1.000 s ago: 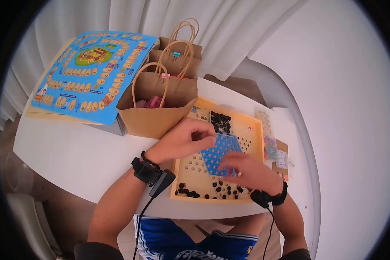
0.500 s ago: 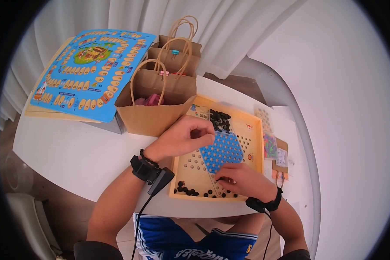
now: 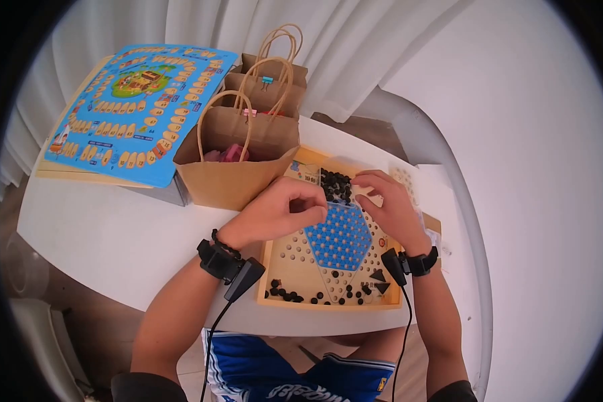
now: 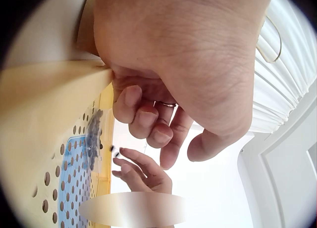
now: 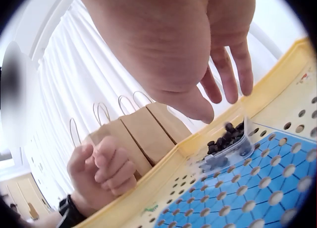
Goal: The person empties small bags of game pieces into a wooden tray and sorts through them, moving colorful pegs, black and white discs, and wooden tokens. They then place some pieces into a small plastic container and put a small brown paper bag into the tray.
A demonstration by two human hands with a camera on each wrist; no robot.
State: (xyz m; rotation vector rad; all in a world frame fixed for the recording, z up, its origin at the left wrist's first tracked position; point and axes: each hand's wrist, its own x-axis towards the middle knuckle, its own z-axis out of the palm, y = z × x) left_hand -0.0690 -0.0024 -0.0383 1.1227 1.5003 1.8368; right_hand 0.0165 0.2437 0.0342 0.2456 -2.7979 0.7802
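Observation:
My right hand (image 3: 392,208) hovers at the right of a clear plastic box (image 5: 250,151), with thumb and fingers spread apart. The box holds many small black game pieces (image 3: 335,187). A blurred dark piece (image 4: 113,150) shows beside the right fingertips in the left wrist view. My left hand (image 3: 268,214) hangs over the left edge of the wooden game board (image 3: 266,275), its fingers loosely curled around nothing. Holes cover the board's blue hexagon (image 3: 338,238). Loose black pieces (image 3: 291,295) lie along the near edge, with two black triangles (image 3: 380,287) printed at the right.
Brown paper bags (image 3: 238,184) with rope handles stand behind the left hand. A blue path-game sheet (image 3: 137,117) lies at the left on a box. Small packets (image 3: 405,179) sit beyond the board's right side, near the white table's edge.
My right hand went from over the blue hexagon down to the near pieces, then up to the clear box, where its fingers have spread. Fewer pieces lie at the near right. The left hand stays put.

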